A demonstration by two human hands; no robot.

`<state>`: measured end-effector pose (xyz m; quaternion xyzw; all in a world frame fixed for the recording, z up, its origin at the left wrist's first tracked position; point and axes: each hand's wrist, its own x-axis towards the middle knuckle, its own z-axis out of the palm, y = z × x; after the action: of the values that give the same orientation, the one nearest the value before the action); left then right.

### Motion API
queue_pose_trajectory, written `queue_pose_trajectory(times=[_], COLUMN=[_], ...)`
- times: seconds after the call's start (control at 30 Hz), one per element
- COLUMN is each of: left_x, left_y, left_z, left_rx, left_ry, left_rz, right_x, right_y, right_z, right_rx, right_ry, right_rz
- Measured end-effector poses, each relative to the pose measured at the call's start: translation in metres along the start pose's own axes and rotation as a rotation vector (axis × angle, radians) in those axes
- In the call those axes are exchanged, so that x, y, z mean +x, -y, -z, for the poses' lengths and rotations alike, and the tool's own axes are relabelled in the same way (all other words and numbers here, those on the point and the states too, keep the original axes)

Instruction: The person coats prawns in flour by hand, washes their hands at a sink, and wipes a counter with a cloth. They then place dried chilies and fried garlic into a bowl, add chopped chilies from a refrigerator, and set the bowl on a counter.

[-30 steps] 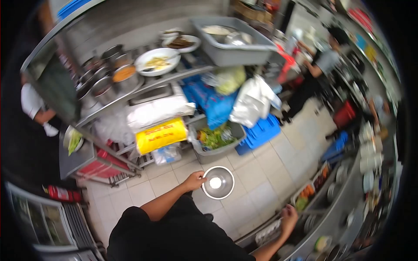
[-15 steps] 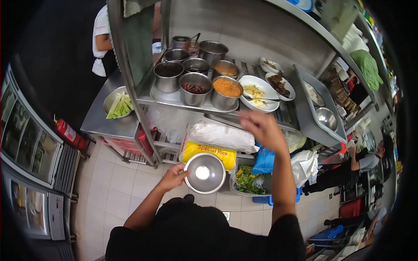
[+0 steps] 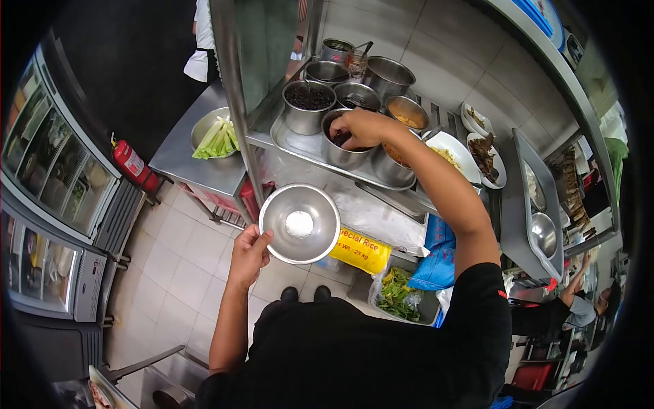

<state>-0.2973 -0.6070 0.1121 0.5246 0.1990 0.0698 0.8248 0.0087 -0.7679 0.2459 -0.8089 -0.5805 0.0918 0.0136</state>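
My left hand (image 3: 251, 252) grips the rim of a round metal bowl (image 3: 323, 235), thumb inside and fingers underneath. A bright white spot shows at the bowl's bottom. My right hand (image 3: 357, 129) is down in a steel pot (image 3: 346, 158) of dark red dried chilies, fingers curled and tips hidden; I cannot tell what they hold. Beside it stand a pot of black contents (image 3: 308, 99) and a steel pot (image 3: 394, 168) of orange food, partly covered by my forearm. A white dish (image 3: 455, 151) with yellowish food lies to the right.
Celery fills a bowl (image 3: 216, 140) on the left steel table (image 3: 178, 146). Below the shelf are a yellow rice sack (image 3: 361, 251) and a bin of greens (image 3: 400, 296). A grey tub (image 3: 521, 218) stands right. Other people (image 3: 579, 310) are at the far right and behind the shelf.
My right hand has moved left from above the shelf edge and gone down into the chili pot. My left hand has raised the bowl towards the shelf. The view has turned.
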Motion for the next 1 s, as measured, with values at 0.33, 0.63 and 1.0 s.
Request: queue_pose_trajectory(times=[0.33,0.63,1.0], left_x=[0.028,0.044,0.042], left_y=[-0.026,-0.038,-0.039], left_z=[-0.055,-0.071,-0.065], left_rx=[0.005,-0.010,0.005], left_ry=[0.170,0.293,0.281], left_rz=[-0.023,0.045,-0.018], right_x=[-0.031,-0.078,-0.026], right_y=[-0.021,0.062,0.022], right_z=[0.022,0.027,0.013], right_rx=[0.630,0.786,0.109], right_ry=[-0.078,0.058,-0.212], right_rz=[-0.219,-0.108,-0.026])
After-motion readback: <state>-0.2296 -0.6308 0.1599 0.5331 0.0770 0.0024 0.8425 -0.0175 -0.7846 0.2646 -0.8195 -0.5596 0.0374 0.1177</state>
